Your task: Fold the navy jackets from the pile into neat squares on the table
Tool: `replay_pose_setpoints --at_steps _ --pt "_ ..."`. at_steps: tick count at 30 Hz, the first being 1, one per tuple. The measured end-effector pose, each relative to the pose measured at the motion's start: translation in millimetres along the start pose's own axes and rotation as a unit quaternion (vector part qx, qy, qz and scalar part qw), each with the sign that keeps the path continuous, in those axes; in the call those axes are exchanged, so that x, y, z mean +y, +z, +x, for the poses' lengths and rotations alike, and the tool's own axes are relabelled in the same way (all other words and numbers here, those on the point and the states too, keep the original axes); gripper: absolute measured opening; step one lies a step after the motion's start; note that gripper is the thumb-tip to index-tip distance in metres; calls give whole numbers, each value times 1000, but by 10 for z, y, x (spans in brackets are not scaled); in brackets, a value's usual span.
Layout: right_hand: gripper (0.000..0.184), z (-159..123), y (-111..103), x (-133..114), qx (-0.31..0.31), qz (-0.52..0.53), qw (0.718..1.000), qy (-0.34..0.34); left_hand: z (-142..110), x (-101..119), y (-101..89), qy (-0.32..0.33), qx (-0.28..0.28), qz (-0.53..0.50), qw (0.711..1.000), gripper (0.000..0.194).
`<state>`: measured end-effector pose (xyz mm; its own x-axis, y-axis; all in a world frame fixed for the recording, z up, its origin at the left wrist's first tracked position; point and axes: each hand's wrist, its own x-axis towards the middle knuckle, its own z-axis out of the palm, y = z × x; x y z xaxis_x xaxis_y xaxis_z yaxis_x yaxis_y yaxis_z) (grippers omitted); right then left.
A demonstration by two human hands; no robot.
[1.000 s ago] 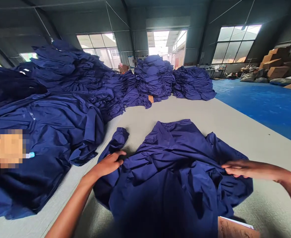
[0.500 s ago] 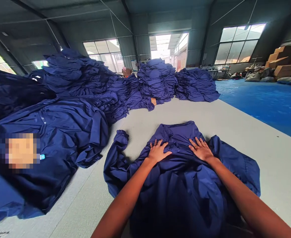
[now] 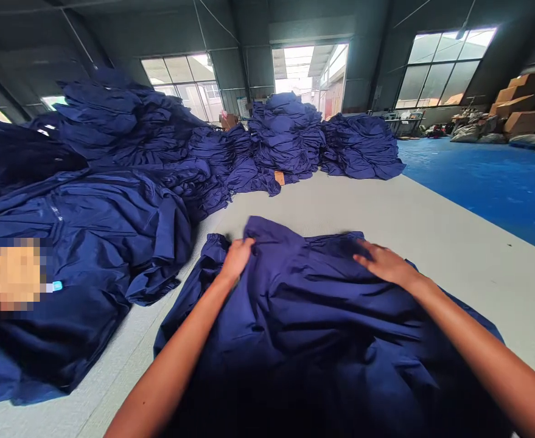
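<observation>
A dark navy jacket [image 3: 322, 304] lies spread in front of me on the pale table, its collar end pointing away. My left hand [image 3: 237, 258] is closed on the fabric at its upper left side, beside a raised fold. My right hand [image 3: 383, 264] is at the upper right part of the jacket, fingers and thumb apart, slightly blurred. An elastic sleeve cuff [image 3: 216, 240] shows beyond my left hand. The lower part of the jacket falls into shadow toward me.
Another navy jacket [image 3: 107, 243] lies to the left, partly under a pixelated patch. Tall navy garment piles [image 3: 285, 131] line the far side, with an orange tag [image 3: 279, 177] below one. Cardboard boxes [image 3: 525, 121] stand far right beyond the blue floor [image 3: 472, 176].
Both hands were lying flat and spread on the jacket. Now the left has moved left and closed on fabric, lifting a fold; the right has risen slightly. The view has shifted a little.
</observation>
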<state>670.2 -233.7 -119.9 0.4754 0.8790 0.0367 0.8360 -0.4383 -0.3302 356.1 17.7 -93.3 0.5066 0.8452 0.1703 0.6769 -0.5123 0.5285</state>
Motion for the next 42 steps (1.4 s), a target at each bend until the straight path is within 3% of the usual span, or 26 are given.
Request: replay_pose_setpoints --at_steps 3,5,6,7,9,11,14,20,23,27,31,35,37,39,42 --pt "77 321 85 78 81 2 994 74 82 -125 -123 -40 136 19 990 54" --pt "81 472 253 137 74 8 989 128 42 -205 -83 -5 204 67 977 68" --pt "81 516 360 156 58 7 987 147 10 -245 -23 33 209 100 972 69" --pt "80 540 473 167 46 -4 986 160 -23 -284 59 78 191 133 969 66" --pt "73 538 682 176 44 -45 984 167 -75 -362 259 136 102 180 969 52" --pt "62 499 822 187 70 -83 983 149 -96 -431 449 116 22 195 974 45" --pt "50 438 868 226 99 -80 987 96 -63 -489 585 44 -8 204 978 49" --pt "50 350 793 205 128 -48 989 49 149 -458 396 -4 -38 244 969 48" --pt "52 305 819 170 172 -10 985 29 200 -439 364 -13 -39 269 962 53" --pt "49 244 821 185 271 64 960 -28 178 -405 370 10 -76 289 954 41" --pt "48 239 576 162 375 97 920 -54 270 -306 152 50 -30 301 952 41" --pt "50 551 -4 49 415 60 908 -14 684 -48 -221 61 58 286 954 44" --pt "53 831 -338 -2 387 24 922 14 961 146 -354 45 95 259 960 49" --pt "54 1095 -611 -27 291 -12 953 87 1185 338 -407 23 107 238 965 56" --pt "54 1246 -771 -8 189 -53 969 147 1235 499 -340 42 85 232 968 64"
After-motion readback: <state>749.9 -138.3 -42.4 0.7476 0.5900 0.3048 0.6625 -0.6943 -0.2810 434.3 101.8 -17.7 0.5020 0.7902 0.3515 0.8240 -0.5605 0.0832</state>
